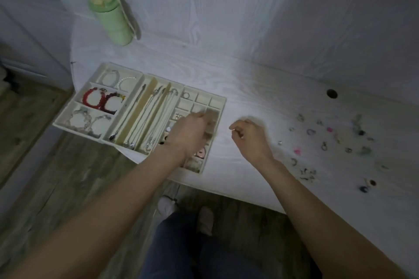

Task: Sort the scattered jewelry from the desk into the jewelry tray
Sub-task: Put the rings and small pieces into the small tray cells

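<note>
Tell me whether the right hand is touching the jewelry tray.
Apart. In the head view the right hand sits over bare desk, with a clear strip of white surface between its knuckles and the jewelry tray rim.

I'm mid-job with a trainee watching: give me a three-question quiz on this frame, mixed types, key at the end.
1. True or false: the red bead bracelets lie in the jewelry tray.
2. Which hand is over the tray's small square compartments? A) left hand B) right hand
3. Fill in: the scattered jewelry lies on the desk to the ____ of the right hand.

Key: 1 true; 2 A; 3 right. Motion blur hides what either hand holds.
</note>
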Motion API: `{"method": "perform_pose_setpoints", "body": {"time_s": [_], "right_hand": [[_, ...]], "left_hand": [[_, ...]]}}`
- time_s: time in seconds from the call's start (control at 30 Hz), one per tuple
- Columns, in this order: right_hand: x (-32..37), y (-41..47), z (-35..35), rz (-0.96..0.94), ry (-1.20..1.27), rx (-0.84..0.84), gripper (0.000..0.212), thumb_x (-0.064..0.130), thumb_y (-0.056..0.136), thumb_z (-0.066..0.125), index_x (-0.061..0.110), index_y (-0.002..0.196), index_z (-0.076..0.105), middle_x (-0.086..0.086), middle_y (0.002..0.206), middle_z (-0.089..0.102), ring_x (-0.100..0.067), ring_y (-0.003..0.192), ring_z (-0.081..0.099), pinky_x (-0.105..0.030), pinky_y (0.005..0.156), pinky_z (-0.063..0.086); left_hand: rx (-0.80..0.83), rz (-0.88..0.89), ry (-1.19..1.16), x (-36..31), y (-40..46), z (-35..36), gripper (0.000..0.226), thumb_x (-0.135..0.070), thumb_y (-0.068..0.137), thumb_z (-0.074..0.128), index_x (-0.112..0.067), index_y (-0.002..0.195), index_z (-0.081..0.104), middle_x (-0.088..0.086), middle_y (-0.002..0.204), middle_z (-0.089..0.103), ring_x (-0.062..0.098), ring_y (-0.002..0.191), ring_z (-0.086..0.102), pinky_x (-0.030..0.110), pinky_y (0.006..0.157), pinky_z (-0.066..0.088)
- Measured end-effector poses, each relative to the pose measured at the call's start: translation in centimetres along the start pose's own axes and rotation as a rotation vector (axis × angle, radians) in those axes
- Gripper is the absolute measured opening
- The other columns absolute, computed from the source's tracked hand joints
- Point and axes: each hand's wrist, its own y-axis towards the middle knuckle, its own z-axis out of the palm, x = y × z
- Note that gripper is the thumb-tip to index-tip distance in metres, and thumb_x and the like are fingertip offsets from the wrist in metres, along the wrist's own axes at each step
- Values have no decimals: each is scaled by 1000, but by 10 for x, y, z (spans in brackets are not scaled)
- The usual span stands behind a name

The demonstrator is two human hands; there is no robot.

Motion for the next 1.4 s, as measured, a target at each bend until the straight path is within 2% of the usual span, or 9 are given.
{"method": "perform_pose_setpoints", "body": {"time_s": [0.13, 0.27, 0.37, 0.47, 0.6, 0.8, 1.0, 1.17, 1.4], "right_hand": [[-43, -25, -26, 118, -14, -54, 24, 2, 92, 50, 8, 105, 69, -8, 104, 62, -14, 84, 56, -22, 81, 46], [-80, -50, -38, 228, -18, 2, 26, -1, 88, 55, 8, 111, 66, -8, 116, 58, -10, 89, 53, -6, 72, 38], [-99, -61, -34, 274, -61, 63, 31, 12, 82, 69, 14, 112, 63, -6, 117, 53, -15, 102, 52, -18, 82, 38], [-103, -64, -29, 283, -77, 74, 31, 13, 77, 73, 12, 106, 61, -7, 107, 51, -19, 98, 48, -24, 76, 34], [-106, -59, -28, 235, -112, 72, 16, 13, 81, 69, 9, 94, 59, -9, 97, 55, -24, 90, 53, -26, 70, 31], [-108, -55, -30, 203, -169, 57, 17, 14, 90, 56, 4, 102, 61, -14, 102, 56, -27, 95, 53, -28, 74, 34], [-104, -53, -34, 260, 94, -61, 11, 7, 87, 61, 4, 97, 65, -13, 91, 68, -18, 82, 61, -12, 58, 36], [-73, -36, -38, 250, 373, -135, 6, 11, 91, 58, 9, 86, 60, -10, 86, 68, -23, 80, 68, -42, 77, 57], [-14, -9, -24, 171, 544, -105, 5, 6, 86, 65, 7, 81, 68, -6, 76, 69, -19, 76, 69, -37, 79, 58]], "left_hand": [[52, 178, -39, -47, 23, 25, 29, -4, 92, 41, -13, 112, 60, 9, 120, 55, 29, 111, 52, 33, 84, 42], [222, 248, -103, -76, 38, 57, 30, -9, 96, 41, -14, 119, 59, 10, 126, 52, 28, 116, 49, 31, 95, 39], [263, 262, -159, -95, 39, 78, 29, -9, 95, 48, -11, 120, 61, 11, 127, 53, 25, 114, 51, 25, 96, 35], [282, 255, -206, -110, 38, 90, 28, -10, 94, 50, -8, 119, 62, 12, 122, 59, 24, 111, 55, 18, 92, 33], [267, 198, -276, -120, 44, 97, 26, -6, 91, 52, -9, 110, 69, 8, 116, 66, 23, 109, 59, 24, 92, 40], [243, 127, -381, -122, 47, 98, 21, -6, 88, 58, -6, 104, 71, 12, 106, 69, 24, 102, 61, 21, 85, 39], [255, 38, -548, -122, 51, 91, 15, -1, 85, 58, -6, 93, 70, 13, 91, 72, 21, 91, 65, 18, 74, 43], [152, 26, -622, -103, 47, 62, 13, -1, 88, 56, -12, 89, 62, 11, 86, 72, 16, 80, 69, 22, 77, 52], [22, -44, -667, -47, 29, 22, 18, 6, 87, 52, -4, 90, 67, 7, 85, 69, 6, 69, 63, 13, 68, 49]]}}
